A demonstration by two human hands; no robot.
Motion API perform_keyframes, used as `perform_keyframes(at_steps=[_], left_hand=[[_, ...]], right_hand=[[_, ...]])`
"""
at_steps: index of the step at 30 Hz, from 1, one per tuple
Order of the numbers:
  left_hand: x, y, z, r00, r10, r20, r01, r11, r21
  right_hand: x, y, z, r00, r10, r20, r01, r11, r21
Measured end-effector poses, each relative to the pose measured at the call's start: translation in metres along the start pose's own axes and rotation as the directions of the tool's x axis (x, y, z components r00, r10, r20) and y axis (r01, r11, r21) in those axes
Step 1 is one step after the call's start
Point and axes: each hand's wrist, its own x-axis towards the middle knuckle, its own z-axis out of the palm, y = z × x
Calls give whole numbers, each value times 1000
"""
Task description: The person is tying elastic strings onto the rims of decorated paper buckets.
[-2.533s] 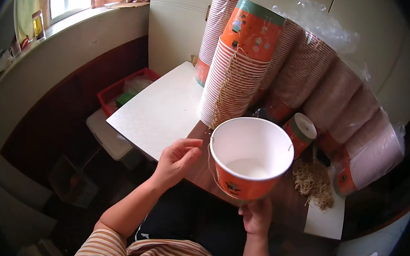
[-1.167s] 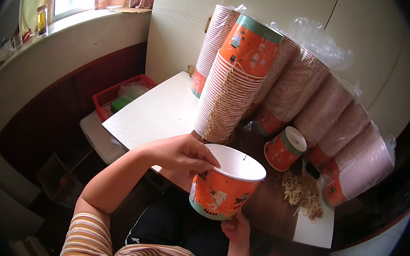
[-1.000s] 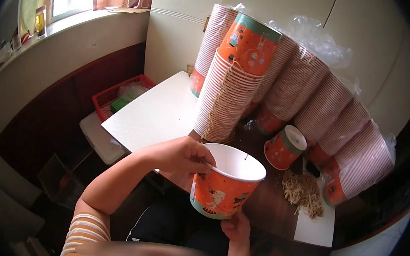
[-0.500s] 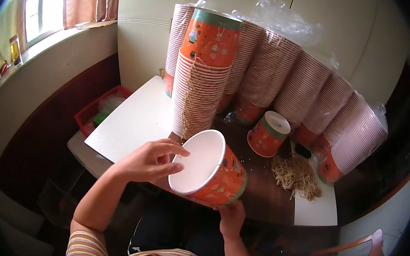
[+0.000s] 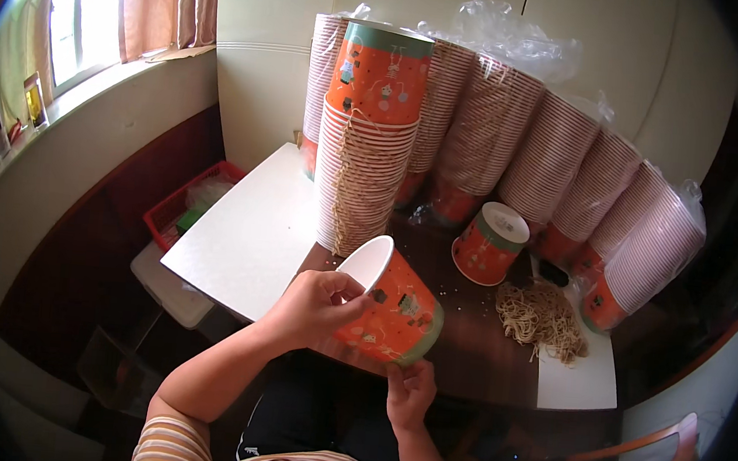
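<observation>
Orange paper cup (image 5: 390, 307), at centre frame just above the near edge of the dark worktop (image 5: 472, 354), tilted with its white mouth toward the upper left. Left hand (image 5: 314, 306): grip closed over the cup's rim, fingers curled at the mouth. Right hand (image 5: 409, 392): grip pinching the cup's green-banded base from below. Just behind, a tall stack of cups (image 5: 366, 142) with string handles; further sleeved stacks (image 5: 559, 159) lean across the upper right. A single inverted cup (image 5: 489, 243) stands right of centre, beside a heap of string (image 5: 541, 316). A white board (image 5: 250, 233) lies at left.
</observation>
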Motion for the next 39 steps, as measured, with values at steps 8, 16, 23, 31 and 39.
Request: perform_keyframes(at_steps=[8, 16, 23, 31, 39], left_hand=[[-2, 2, 1, 992, 19, -127, 4, 985, 175], [-4, -5, 2, 994, 85, -71, -88, 995, -38], [-12, -26, -20, 971, 181, -158, -224, 920, -322], [-19, -109, -18, 926, 238, -295, -221, 971, 90], [-4, -159, -2, 881, 309, -358, -219, 937, 271]], right_hand=[[2, -6, 5, 996, 89, -6, -89, 994, 64], [27, -25, 0, 905, 404, 134, -415, 768, 488], [74, -16, -31, 989, 66, -133, -15, 935, 354], [269, -103, -95, 810, -566, -153, 519, 813, -264], [399, -248, -22, 667, -696, 267, 729, 536, -425]])
